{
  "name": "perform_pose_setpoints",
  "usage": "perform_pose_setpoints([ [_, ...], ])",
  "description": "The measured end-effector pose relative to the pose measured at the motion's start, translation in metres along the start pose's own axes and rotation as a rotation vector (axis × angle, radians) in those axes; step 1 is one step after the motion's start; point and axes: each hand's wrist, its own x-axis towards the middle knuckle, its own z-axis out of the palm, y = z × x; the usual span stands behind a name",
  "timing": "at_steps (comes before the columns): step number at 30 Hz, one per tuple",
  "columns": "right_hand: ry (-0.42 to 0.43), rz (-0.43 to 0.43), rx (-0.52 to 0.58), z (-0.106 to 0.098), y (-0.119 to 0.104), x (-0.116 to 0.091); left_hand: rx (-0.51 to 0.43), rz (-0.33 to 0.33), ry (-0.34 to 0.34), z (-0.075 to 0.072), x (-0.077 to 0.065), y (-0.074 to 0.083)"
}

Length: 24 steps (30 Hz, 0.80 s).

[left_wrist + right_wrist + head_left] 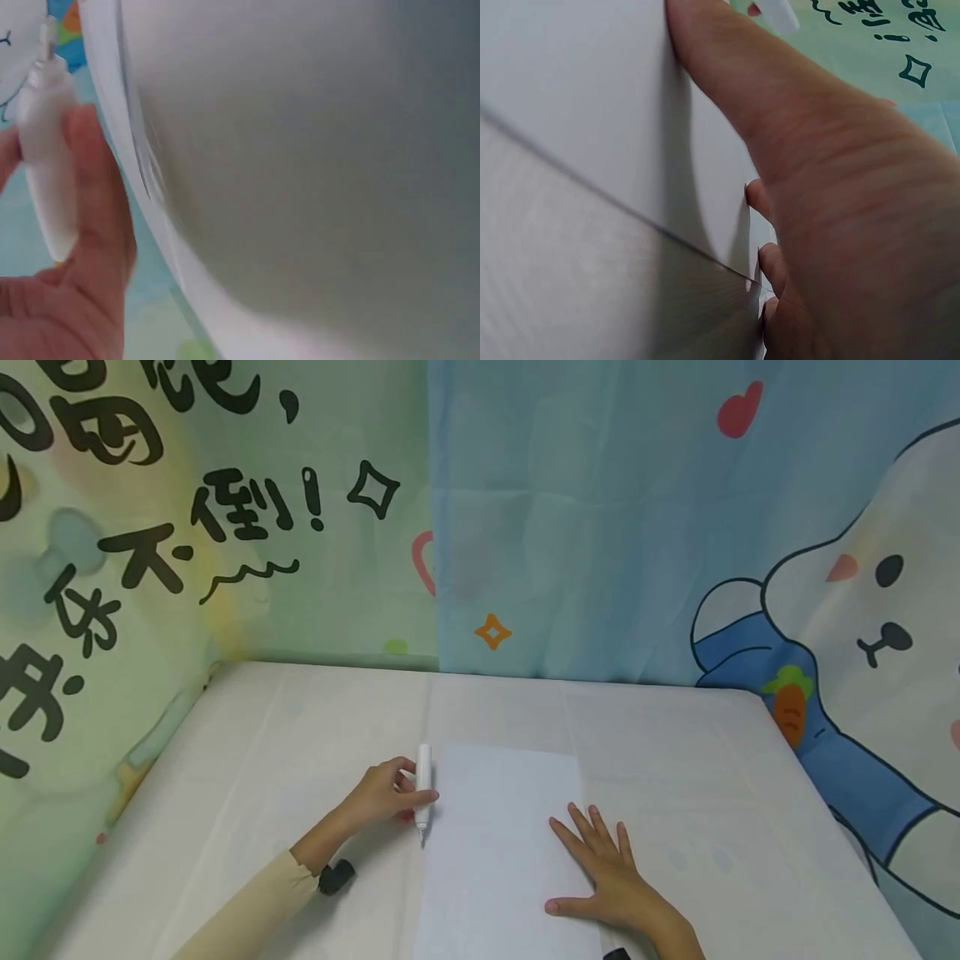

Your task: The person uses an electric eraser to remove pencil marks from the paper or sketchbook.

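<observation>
My left hand (390, 791) pinches a white bottle-shaped tube with a thin pointed nozzle (423, 777), beside the left edge of a white paper sheet (502, 835). In the head view its tip points toward me; the left wrist view shows the tube (49, 150) between thumb and fingers. My right hand (603, 868) lies spread on the sheet's right side, thumb and some fingertips on the paper. In the right wrist view the thumb (727, 67) touches the paper, and the sheet's edge runs under the hand.
A white cloth (315, 718) covers the table. A green printed curtain (337, 610) hangs on the left and back, and a blue one (585, 527) with a cartoon animal stands behind and right. Dark wrist camera parts (337, 877) sit at each wrist.
</observation>
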Motion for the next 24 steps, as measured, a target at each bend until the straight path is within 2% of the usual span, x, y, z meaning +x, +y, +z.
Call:
perform_pose_setpoints([
  [4, -0.007, 0.017, 0.000, -0.003, 0.000, -0.003, 0.256, 0.000, 0.116, 0.001, -0.006, 0.006],
  [8, -0.003, 0.025, 0.009, -0.005, -0.003, -0.001, 0.447, -0.039, 0.164, 0.000, -0.008, 0.016],
  [12, -0.006, 0.029, 0.008, -0.006, -0.005, 0.002, 0.544, -0.069, 0.158, 0.000, -0.012, 0.020],
  [16, -0.013, 0.034, 0.005, -0.006, -0.005, 0.001, 0.570, -0.056, 0.144, 0.001, -0.014, 0.018],
  [19, -0.013, 0.033, -0.001, -0.006, -0.005, 0.000, 0.566, -0.011, 0.161, -0.001, -0.018, 0.019],
  [21, 0.007, 0.018, -0.004, -0.006, -0.005, -0.001, 0.564, 0.049, 0.213, -0.004, -0.023, 0.021],
  [23, 0.081, -0.013, -0.049, -0.007, -0.004, 0.000, 0.582, 0.160, 0.304, -0.007, -0.031, 0.025],
  [24, 0.154, -0.042, -0.089, -0.008, -0.004, 0.001, 0.606, 0.216, 0.350, -0.008, -0.034, 0.026],
])
